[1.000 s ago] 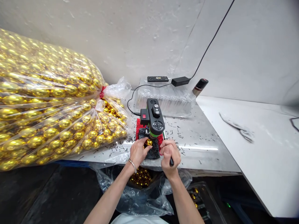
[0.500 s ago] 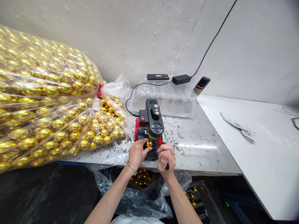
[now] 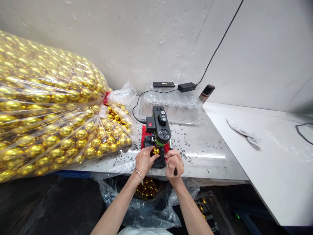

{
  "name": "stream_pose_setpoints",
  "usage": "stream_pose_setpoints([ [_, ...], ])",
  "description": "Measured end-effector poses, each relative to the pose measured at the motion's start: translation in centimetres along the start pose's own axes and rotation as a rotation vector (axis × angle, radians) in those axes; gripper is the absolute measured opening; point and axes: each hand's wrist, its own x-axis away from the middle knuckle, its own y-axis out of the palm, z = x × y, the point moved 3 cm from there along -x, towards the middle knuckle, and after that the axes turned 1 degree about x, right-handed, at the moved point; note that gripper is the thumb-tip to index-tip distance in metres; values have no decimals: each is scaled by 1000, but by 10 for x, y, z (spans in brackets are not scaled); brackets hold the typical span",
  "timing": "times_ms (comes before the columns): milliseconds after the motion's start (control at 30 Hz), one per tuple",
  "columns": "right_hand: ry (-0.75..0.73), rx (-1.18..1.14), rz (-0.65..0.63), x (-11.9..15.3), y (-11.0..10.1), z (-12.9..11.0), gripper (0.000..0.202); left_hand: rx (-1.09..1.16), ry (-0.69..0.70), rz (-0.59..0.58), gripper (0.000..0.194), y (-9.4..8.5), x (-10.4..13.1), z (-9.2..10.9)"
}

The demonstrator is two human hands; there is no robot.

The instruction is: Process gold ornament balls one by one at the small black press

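A shiny gold ball sits between the thumb and fingers of my left hand, right below the head of a small black bench machine. This machine has a red switch on its left side and green trim at its lower end. My right hand is closed around a black lever handle at the machine's right side; only the handle's end shows. Under the ball is a dark base pad, with red matting behind it. My fingers partly cover the ball.
A big clear bag of gold balls fills the left. Behind the machine stand a clear plastic tray, a power adapter and a dark can. Black scraps litter the table. Below its edge hangs a plastic-lined container with gold balls.
The view has shifted slightly. My right hand and the lever handle have tilted a little, the handle's end now pointing more toward me. My left hand keeps the ball in the same place.
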Motion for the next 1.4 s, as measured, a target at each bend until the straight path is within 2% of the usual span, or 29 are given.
stream_pose_setpoints([
  [100, 153, -8, 26, -27, -6, -16, 31, 120, -16, 43, 37, -8, 7, 0],
  [167, 219, -24, -1, -40, -8, -25, 31, 241, -73, 43, 39, -13, 23, -4],
  [233, 208, -40, -8, -45, -8, -30, 32, 412, -176, -54, 43, -9, 49, -14],
  [300, 168, -45, 9, -42, -7, -30, 32, 629, -308, -249, 45, 9, 80, -27],
  [367, 152, -40, 25, -35, -5, -28, 32, 835, -490, -421, 47, 34, 111, -44],
  [400, 153, -36, 31, -32, -4, -26, 31, 918, -618, -452, 48, 46, 123, -54],
  [467, 156, -30, 30, -28, -4, -24, 31, 1056, -921, -421, 48, 66, 142, -73],
  [533, 146, -28, 21, -28, -4, -24, 31, 1185, -1168, -364, 41, 74, 151, -84],
  [600, 140, -26, 2, -28, -5, -24, 31, 1352, -1254, -361, 28, 68, 149, -83],
  [667, 138, -21, -3, -28, -5, -24, 31, 1531, -1178, -391, 18, 51, 140, -72],
  [733, 133, -19, 11, -27, -5, -23, 32, 1644, -1028, -411, 28, 27, 129, -56],
  [833, 130, -17, 31, -25, -4, -23, 33, 1621, -826, -415, 47, -7, 112, -33],
  [933, 132, -8, 19, -25, -4, -22, 33, 1520, -686, -399, 56, -25, 92, -17],
  [1033, 119, -15, -4, -25, -4, -22, 31, 1442, -602, -271, 55, -28, 69, -14],
  [1133, 103, -24, -18, -26, -5, -22, 30, 1253, -525, -116, 51, -22, 45, -20],
  [1267, 99, -29, -27, -25, -5, -22, 29, 922, -338, -63, 54, -9, 18, -23],
  [1400, 83, -32, -45, -23, -5, -21, 28, 598, -163, -38, 45, -2, 4, -22],
])
